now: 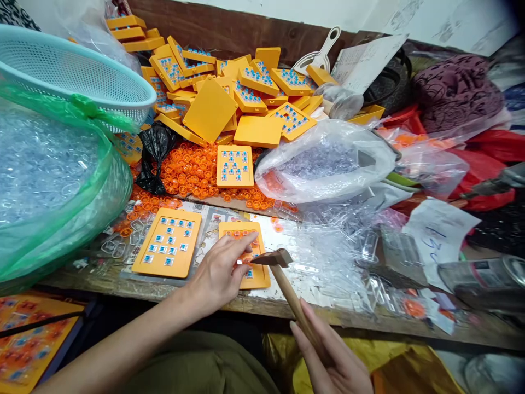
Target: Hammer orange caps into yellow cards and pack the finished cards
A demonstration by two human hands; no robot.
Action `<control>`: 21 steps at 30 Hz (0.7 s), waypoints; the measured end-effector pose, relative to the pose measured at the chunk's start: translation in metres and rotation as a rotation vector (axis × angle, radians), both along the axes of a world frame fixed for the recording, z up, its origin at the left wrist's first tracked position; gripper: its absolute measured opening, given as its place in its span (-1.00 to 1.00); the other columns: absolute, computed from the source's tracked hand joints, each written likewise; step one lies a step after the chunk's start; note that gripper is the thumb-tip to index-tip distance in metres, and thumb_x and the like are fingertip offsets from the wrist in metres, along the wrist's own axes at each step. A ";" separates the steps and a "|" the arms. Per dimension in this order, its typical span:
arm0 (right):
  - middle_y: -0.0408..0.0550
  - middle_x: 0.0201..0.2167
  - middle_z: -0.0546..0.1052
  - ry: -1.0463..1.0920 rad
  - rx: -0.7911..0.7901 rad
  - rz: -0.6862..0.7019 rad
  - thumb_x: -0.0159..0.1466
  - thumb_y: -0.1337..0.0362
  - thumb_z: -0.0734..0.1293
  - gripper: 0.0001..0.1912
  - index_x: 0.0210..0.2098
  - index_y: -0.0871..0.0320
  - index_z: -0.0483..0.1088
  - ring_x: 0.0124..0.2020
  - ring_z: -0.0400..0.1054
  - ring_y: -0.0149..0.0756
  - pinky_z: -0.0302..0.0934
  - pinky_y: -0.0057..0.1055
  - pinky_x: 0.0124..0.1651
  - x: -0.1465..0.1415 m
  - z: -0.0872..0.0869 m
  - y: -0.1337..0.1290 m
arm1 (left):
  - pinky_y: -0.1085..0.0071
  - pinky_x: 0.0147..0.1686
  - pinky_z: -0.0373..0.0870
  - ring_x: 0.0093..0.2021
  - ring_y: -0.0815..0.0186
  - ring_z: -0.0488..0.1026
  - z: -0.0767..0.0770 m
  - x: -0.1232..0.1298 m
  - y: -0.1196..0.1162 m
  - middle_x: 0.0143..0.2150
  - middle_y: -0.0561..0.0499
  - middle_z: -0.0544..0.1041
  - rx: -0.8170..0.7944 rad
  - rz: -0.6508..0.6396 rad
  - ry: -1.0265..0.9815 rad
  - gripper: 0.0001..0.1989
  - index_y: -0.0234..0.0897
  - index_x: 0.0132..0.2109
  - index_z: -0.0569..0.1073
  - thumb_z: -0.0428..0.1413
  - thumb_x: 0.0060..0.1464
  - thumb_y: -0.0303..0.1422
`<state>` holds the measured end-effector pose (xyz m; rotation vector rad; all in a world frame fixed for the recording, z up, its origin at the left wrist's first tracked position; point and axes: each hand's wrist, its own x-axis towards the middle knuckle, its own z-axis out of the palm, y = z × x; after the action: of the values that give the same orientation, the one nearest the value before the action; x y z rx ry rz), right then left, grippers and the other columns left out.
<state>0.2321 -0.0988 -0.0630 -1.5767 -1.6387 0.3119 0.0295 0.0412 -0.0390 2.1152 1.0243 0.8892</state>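
My right hand (334, 350) grips a hammer (297, 298) by its wooden handle. The metal hammer head is raised beside my left hand, over a yellow square panel (258, 280). On that panel lies my left hand (223, 268), index finger stretched across a row of orange round caps (235, 233) and thumb apart from it. Blue-and-clear pieces show on the panel's lower part; the hand hides some of it. To the left, a second yellow panel (166, 243) carries several blue-and-clear pieces. Another yellow panel (235, 166) with blue pieces leans on a heap of orange caps (188, 169).
Yellow panels (211, 109) are piled at the back. At left stand a green bag (102, 191) of clear pieces and a light-blue basket (82, 71). A white bag (270, 189) of clear parts, loose clear pieces (332, 257) and a metal can (484, 273) lie to the right.
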 end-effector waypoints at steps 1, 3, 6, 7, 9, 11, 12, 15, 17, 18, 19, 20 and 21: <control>-0.20 -0.01 0.53 -0.023 0.015 0.017 0.19 0.48 0.33 -0.41 0.17 -0.08 0.28 -0.11 0.50 -0.31 0.36 -0.51 -0.01 -0.001 0.001 0.002 | 0.29 -0.10 0.39 -0.14 0.24 0.39 -0.001 0.000 -0.001 -0.16 -0.10 0.50 0.019 0.000 -0.004 -0.43 -0.33 0.24 0.20 0.07 0.07 -0.59; -0.17 0.00 0.53 -0.057 0.029 0.040 0.21 0.51 0.30 -0.39 0.19 -0.08 0.25 -0.11 0.50 -0.30 0.38 -0.50 -0.03 -0.002 0.003 0.004 | 0.28 -0.13 0.40 -0.15 0.23 0.38 -0.002 -0.001 -0.004 -0.18 -0.08 0.50 0.064 -0.005 0.006 -0.40 -0.29 0.27 0.15 0.05 0.09 -0.58; -0.15 -0.03 0.54 -0.066 0.029 0.047 0.21 0.50 0.30 -0.40 0.20 -0.07 0.25 -0.13 0.52 -0.29 0.40 -0.50 -0.08 -0.005 0.007 0.005 | 0.28 -0.18 0.40 -0.19 0.22 0.37 -0.002 -0.001 -0.005 -0.21 -0.06 0.51 0.107 -0.011 0.036 -0.40 -0.24 0.28 0.11 0.02 0.11 -0.57; -0.15 -0.04 0.55 -0.058 0.037 0.030 0.21 0.50 0.31 -0.40 0.19 -0.07 0.26 -0.15 0.52 -0.29 0.41 -0.50 -0.09 -0.006 0.009 0.004 | 0.28 -0.18 0.40 -0.20 0.21 0.37 -0.002 0.000 -0.005 -0.21 -0.06 0.51 0.107 -0.008 0.041 -0.39 -0.23 0.29 0.10 0.02 0.11 -0.57; -0.15 -0.07 0.56 -0.057 0.075 -0.021 0.19 0.50 0.33 -0.39 0.18 -0.09 0.28 -0.19 0.53 -0.28 0.42 -0.48 -0.12 -0.007 0.012 0.003 | 0.27 -0.17 0.39 -0.20 0.22 0.36 -0.002 0.001 -0.003 -0.21 -0.05 0.51 0.092 -0.005 0.044 -0.37 -0.23 0.30 0.08 0.02 0.10 -0.57; -0.14 -0.10 0.58 -0.088 0.108 -0.024 0.17 0.52 0.34 -0.36 0.18 -0.09 0.27 -0.22 0.54 -0.27 0.43 -0.48 -0.16 -0.006 0.015 0.003 | 0.26 -0.15 0.38 -0.20 0.22 0.36 -0.003 0.002 -0.001 -0.21 -0.04 0.51 0.075 -0.013 0.034 -0.36 -0.24 0.30 0.07 0.01 0.09 -0.58; -0.13 -0.11 0.58 -0.114 0.101 0.010 0.17 0.53 0.33 -0.35 0.19 -0.08 0.26 -0.24 0.54 -0.28 0.43 -0.50 -0.20 -0.005 0.016 0.003 | 0.26 -0.14 0.38 -0.20 0.23 0.36 -0.004 0.002 -0.001 -0.22 -0.03 0.51 0.066 -0.019 0.022 -0.35 -0.24 0.30 0.06 0.01 0.08 -0.59; -0.09 -0.09 0.57 -0.168 0.017 0.150 0.21 0.52 0.28 -0.35 0.24 -0.02 0.19 -0.23 0.54 -0.31 0.41 -0.60 -0.28 -0.001 0.017 0.004 | 0.28 -0.10 0.36 -0.20 0.26 0.38 -0.006 0.001 -0.002 -0.22 -0.02 0.50 0.034 -0.020 -0.031 -0.31 -0.24 0.30 0.05 0.02 0.04 -0.62; -0.09 -0.08 0.57 -0.144 -0.015 0.166 0.22 0.50 0.27 -0.38 0.23 -0.02 0.21 -0.20 0.54 -0.32 0.41 -0.62 -0.25 0.000 0.016 0.004 | 0.28 -0.05 0.35 -0.18 0.27 0.40 -0.004 -0.001 -0.002 -0.21 -0.01 0.49 0.002 -0.019 -0.053 -0.28 -0.25 0.31 0.03 0.04 0.01 -0.61; -0.10 -0.07 0.57 -0.106 -0.027 0.140 0.22 0.48 0.28 -0.42 0.20 -0.02 0.25 -0.18 0.53 -0.31 0.41 -0.60 -0.21 0.001 0.014 0.003 | 0.28 -0.03 0.35 -0.16 0.27 0.41 -0.002 -0.003 -0.001 -0.20 -0.02 0.49 -0.020 -0.019 -0.056 -0.27 -0.26 0.31 0.04 0.06 -0.01 -0.59; -0.11 -0.07 0.57 -0.050 -0.050 0.094 0.22 0.45 0.30 -0.47 0.16 -0.02 0.31 -0.17 0.53 -0.30 0.41 -0.57 -0.16 0.000 0.013 0.003 | 0.28 -0.02 0.36 -0.15 0.27 0.42 0.001 -0.005 0.002 -0.18 -0.03 0.49 -0.046 -0.016 -0.053 -0.27 -0.27 0.30 0.07 0.09 -0.03 -0.57; -0.12 -0.08 0.57 0.018 -0.080 0.028 0.22 0.41 0.32 -0.53 0.11 -0.01 0.37 -0.15 0.52 -0.28 0.40 -0.53 -0.11 0.000 0.012 0.003 | 0.28 -0.02 0.37 -0.14 0.26 0.43 0.005 -0.006 0.007 -0.16 -0.05 0.50 -0.075 -0.009 -0.043 -0.29 -0.29 0.27 0.14 0.12 -0.04 -0.53; -0.11 -0.08 0.57 0.095 -0.119 -0.053 0.20 0.35 0.34 -0.58 0.06 0.02 0.42 -0.13 0.52 -0.25 0.39 -0.48 -0.06 -0.001 0.011 0.004 | 0.28 -0.03 0.38 -0.13 0.25 0.44 0.010 -0.006 0.015 -0.13 -0.07 0.51 -0.102 0.007 -0.029 -0.36 -0.30 0.22 0.24 0.14 -0.05 -0.50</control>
<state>0.2307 -0.0950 -0.0521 -1.6657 -1.5271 0.4562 0.0233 0.0563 -0.0295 2.0096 1.0412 0.8508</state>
